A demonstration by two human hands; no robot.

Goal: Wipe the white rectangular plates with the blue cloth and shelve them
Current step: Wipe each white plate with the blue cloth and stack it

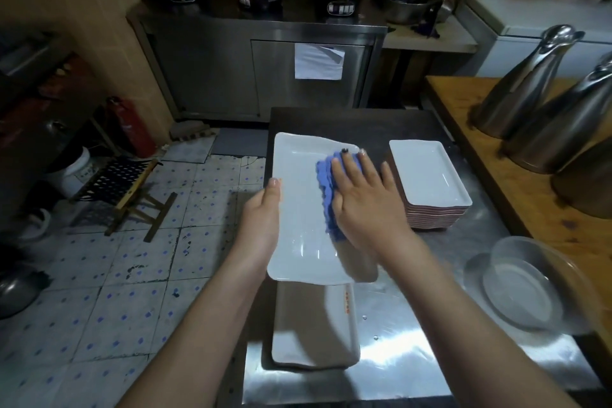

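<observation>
A long white rectangular plate (299, 209) is held above the steel table, its inside facing up. My left hand (263, 219) grips its left edge, thumb on the rim. My right hand (362, 195) lies flat with spread fingers on the blue cloth (326, 189), pressing it against the plate's right half. Under the held plate another white rectangular plate (314, 331) lies near the table's front edge. At the right, a stack of smaller white rectangular plates (430, 175) rests on the table.
A clear glass bowl on a glass plate (526, 288) sits at the table's right. Steel jugs (526, 86) stand on the wooden counter (496, 156) beyond. The tiled floor on the left holds a folding stool (132, 189), a fire extinguisher (130, 126) and a white bucket (76, 172).
</observation>
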